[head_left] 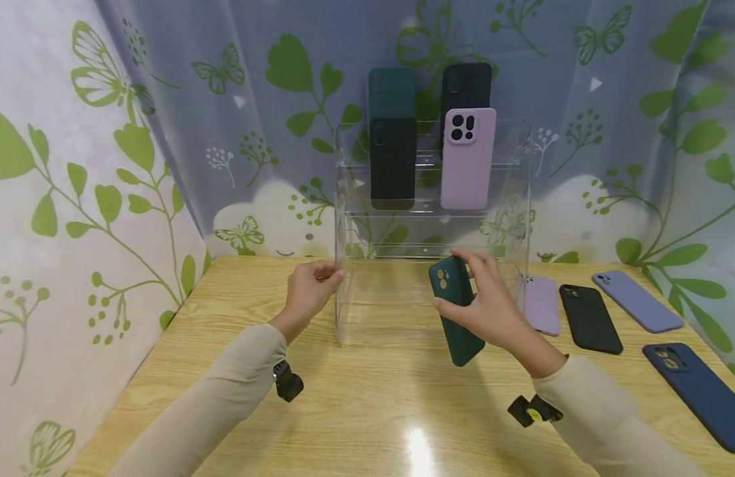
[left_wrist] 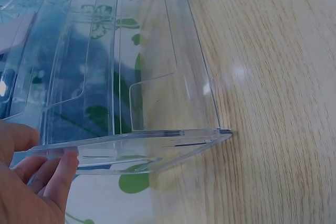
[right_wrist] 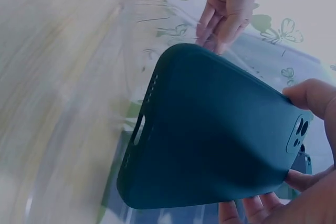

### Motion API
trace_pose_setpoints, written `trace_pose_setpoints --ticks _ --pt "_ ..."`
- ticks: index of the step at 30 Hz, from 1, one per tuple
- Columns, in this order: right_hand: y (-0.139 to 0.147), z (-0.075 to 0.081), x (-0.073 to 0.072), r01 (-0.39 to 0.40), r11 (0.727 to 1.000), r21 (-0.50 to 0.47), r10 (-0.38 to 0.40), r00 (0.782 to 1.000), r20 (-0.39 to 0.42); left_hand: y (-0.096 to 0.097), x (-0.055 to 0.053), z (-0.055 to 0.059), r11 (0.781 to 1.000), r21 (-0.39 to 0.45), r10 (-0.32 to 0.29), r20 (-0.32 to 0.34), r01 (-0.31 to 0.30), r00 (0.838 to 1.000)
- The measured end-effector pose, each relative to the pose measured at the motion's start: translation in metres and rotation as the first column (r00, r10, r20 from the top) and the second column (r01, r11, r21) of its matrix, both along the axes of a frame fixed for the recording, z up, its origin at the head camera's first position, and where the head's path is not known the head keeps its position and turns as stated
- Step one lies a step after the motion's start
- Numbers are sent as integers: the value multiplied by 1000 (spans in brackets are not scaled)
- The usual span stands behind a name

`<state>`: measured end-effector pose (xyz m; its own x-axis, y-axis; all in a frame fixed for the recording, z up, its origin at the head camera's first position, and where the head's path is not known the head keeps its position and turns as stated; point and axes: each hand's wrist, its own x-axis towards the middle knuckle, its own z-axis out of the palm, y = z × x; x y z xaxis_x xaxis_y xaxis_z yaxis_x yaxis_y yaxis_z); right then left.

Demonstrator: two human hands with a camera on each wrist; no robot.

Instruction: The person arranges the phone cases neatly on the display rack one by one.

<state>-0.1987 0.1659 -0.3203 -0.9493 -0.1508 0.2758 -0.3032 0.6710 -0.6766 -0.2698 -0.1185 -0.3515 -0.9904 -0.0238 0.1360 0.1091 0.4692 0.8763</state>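
Observation:
A clear acrylic tiered display stand (head_left: 342, 311) stands on the wooden table. My left hand (head_left: 308, 293) pinches its left side panel, the thumb on one face and the fingers on the other, as the left wrist view shows. In my right hand (head_left: 494, 305) is a dark green phone case (head_left: 461, 341), held by its long edges near the camera cutout. It tilts in front of the stand's lower tiers, its bottom end with the port slot (right_wrist: 139, 129) pointing down. On the upper tiers lean a green case (head_left: 392, 91), two black cases (head_left: 393, 162) and a pink case (head_left: 467, 169).
Right of the stand, more phone cases lie on the table (head_left: 355, 411): a pink one (head_left: 541, 308), a black one (head_left: 590, 321), a lavender one (head_left: 638, 301) and a navy one (head_left: 698, 401). A leaf-patterned curtain (head_left: 254, 132) hangs behind the stand.

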Motion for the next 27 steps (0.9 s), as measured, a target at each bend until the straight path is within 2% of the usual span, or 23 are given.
trace_pose_setpoints --ticks 7,16,27 --pt "-16 17 -10 35 999 -34 -37 999 -36 0 -1 0 1000 25 10 6 -10 1000" --pt "-36 42 -28 98 992 -79 -104 992 -77 1 -3 -3 1000 7 21 -51 -20 998" --pt "-58 69 -57 189 971 -146 -212 965 -155 0 -2 -4 1000 -24 13 -83 -15 996"
